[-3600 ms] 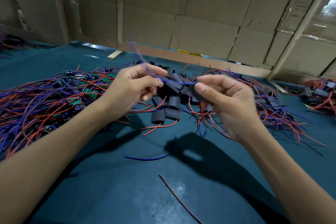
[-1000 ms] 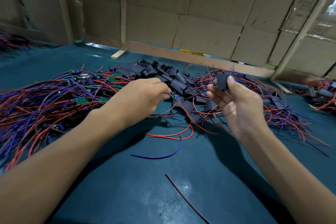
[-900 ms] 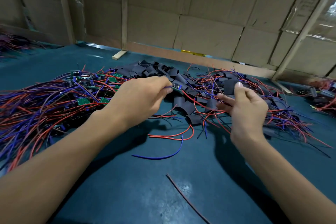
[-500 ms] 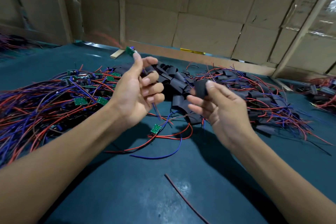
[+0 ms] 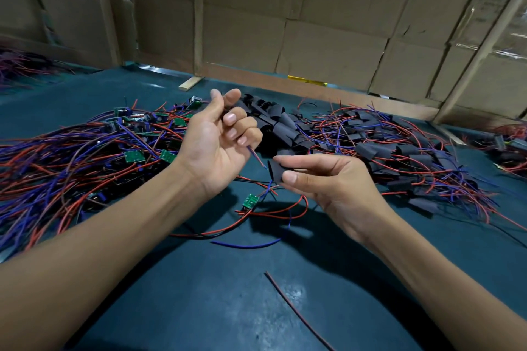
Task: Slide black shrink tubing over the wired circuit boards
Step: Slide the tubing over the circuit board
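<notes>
Above the dark green tabletop (image 5: 199,308), seen from the head camera: a short piece of black shrink tubing (image 5: 276,171), flattened, matte, with its open end turned toward the left. Pinched between thumb and forefinger of the right hand (image 5: 328,182), remaining fingers loosely extended behind it. Just beside that open end, the tips of a red and blue wire pair (image 5: 256,155), sticking out below the curled fingers of the left hand (image 5: 216,142), palm turned up, grip clenched round the wires. Hanging lower on the same wires, a small green circuit board (image 5: 251,201), close over the tabletop. Behind the hands, a heap of loose black tubing pieces (image 5: 276,122); to the left, a tangle of wired boards (image 5: 85,157); to the right, a spread of already sleeved ones (image 5: 413,157). Nearer, a single loose blue wire (image 5: 245,245) and a dark red strand (image 5: 296,310) lying flat.
</notes>
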`<action>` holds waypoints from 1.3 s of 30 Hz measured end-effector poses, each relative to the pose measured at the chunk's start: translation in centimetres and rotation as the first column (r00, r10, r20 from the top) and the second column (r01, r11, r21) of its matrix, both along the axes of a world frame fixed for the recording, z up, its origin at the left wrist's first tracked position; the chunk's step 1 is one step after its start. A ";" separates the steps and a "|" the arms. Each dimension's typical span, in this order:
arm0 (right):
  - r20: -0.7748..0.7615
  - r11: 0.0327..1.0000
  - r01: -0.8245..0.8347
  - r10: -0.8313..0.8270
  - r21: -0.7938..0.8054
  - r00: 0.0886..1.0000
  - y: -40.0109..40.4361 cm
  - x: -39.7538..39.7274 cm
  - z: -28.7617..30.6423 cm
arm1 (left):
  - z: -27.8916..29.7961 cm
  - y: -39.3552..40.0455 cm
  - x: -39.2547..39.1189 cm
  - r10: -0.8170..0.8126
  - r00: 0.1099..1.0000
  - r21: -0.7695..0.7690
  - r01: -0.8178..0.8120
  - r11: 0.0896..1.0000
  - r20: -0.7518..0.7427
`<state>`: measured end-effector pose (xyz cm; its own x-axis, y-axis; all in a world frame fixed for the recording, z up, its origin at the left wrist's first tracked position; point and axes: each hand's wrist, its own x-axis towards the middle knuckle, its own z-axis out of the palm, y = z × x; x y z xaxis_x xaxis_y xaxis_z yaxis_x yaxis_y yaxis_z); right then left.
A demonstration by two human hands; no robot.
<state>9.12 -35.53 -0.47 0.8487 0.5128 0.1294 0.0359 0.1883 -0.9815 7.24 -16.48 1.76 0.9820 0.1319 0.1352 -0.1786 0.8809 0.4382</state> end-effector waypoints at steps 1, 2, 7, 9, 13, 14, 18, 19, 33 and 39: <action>0.020 1.000 0.017 -0.016 -0.010 1.000 0.1 -0.1 0.0 | 0.0 0.0 0.0 0.004 1.000 -0.009 -0.005 1.000 -0.004; 0.039 1.000 0.028 -0.027 -0.015 0.999 0.2 -0.2 0.0 | -0.1 0.0 0.0 0.010 1.000 -0.019 -0.010 1.000 -0.011; 0.092 0.999 0.036 -0.034 -0.023 0.995 0.3 -0.2 0.1 | -0.2 -0.1 0.2 0.047 0.998 -0.025 -0.048 0.999 -0.038; 0.109 0.999 0.031 -0.027 -0.034 0.994 0.3 -0.3 0.1 | -0.2 -0.1 0.2 0.063 0.997 -0.025 -0.065 0.998 -0.050; 0.104 0.998 0.057 -0.054 -0.020 0.993 0.4 -0.4 0.0 | -0.1 -0.1 0.2 0.101 0.993 -0.023 -0.103 0.994 -0.065; 0.094 0.999 0.052 -0.052 0.000 0.994 0.5 -0.5 0.0 | 0.0 -0.1 0.2 0.106 0.992 -0.020 -0.108 0.994 -0.066; 0.076 0.997 0.061 -0.064 0.042 0.995 0.8 -0.8 0.0 | 0.1 -0.7 0.0 0.124 0.991 0.028 -0.123 0.992 -0.047; 0.067 0.996 0.072 -0.076 0.048 0.995 0.9 -0.9 -0.1 | 0.1 -0.8 0.0 0.135 0.990 0.052 -0.133 0.990 -0.040; -0.132 0.966 0.134 -0.107 0.221 0.985 1.7 -0.9 -0.3 | 0.0 -2.1 -0.4 0.102 0.989 0.345 -0.133 0.929 0.106; -0.144 0.940 0.237 -0.207 0.243 0.968 0.0 0.7 0.5 | -0.2 -2.5 -0.7 0.007 0.997 0.645 -0.056 0.762 0.079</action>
<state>9.83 -35.49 -0.01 0.9540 0.2718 0.1268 -0.0040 0.4343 -0.9007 6.58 -19.01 1.57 0.9640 0.0197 0.2650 -0.2519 0.3859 0.8875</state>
